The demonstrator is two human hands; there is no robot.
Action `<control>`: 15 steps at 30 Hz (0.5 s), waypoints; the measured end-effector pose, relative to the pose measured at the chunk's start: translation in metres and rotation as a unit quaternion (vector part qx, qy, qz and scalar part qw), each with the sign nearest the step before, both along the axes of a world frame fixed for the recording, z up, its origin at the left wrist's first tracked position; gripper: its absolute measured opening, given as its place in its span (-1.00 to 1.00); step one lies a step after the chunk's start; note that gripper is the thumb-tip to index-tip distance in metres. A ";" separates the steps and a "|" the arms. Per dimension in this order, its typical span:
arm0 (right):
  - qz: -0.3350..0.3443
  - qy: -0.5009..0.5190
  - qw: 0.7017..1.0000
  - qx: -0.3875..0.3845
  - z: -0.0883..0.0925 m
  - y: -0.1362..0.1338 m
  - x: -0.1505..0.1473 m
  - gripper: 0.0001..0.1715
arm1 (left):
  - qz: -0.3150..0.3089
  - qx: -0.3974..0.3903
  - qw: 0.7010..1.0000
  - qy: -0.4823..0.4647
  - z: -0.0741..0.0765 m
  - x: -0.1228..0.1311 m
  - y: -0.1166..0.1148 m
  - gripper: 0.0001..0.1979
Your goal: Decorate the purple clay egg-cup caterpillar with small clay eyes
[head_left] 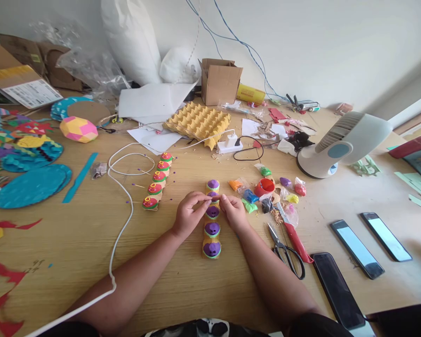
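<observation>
A strip of egg-carton cups (211,252) lies lengthwise in front of me, its domes covered in purple clay (212,229) with pale green rims and small dark dots on the nearer ones. Over its second dome from the far end, my left hand (193,210) and my right hand (234,210) meet with pinched fingertips. Something thin and tiny seems to be between them, too small to name. To the left lies a second carton strip (158,180) with red and green clay domes and dark-tipped sticks poking out sideways.
Bags of coloured clay (250,195), a red tub (264,187), black scissors (286,250) and a red-handled knife (296,241) lie to the right. Several phones (357,248) rest near a white fan (340,140). A white cable (128,217) crosses the left; a yellow egg tray (198,122) sits behind.
</observation>
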State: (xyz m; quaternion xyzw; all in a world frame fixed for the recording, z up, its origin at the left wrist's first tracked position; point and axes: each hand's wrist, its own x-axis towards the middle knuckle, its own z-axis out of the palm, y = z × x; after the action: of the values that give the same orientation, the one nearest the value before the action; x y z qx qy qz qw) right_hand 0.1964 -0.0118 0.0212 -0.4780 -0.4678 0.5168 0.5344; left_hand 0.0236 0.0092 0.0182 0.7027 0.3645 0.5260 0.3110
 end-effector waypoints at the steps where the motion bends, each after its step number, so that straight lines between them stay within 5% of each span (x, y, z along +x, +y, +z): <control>1: 0.003 0.002 1.000 0.001 0.000 0.000 0.000 -0.45 | 0.001 0.002 1.000 -0.001 0.000 0.000 0.000 -0.91; 15: 0.015 0.001 1.000 -0.014 0.000 0.001 -0.001 -0.54 | -0.024 -0.013 1.000 -0.004 0.001 -0.001 -0.003 -0.85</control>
State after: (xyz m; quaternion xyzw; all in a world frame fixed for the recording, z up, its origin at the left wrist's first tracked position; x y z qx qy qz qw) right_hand 0.1953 -0.0109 0.0213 -0.4775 -0.4669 0.5322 0.5203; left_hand 0.0230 0.0062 0.0197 0.7046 0.3534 0.5166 0.3343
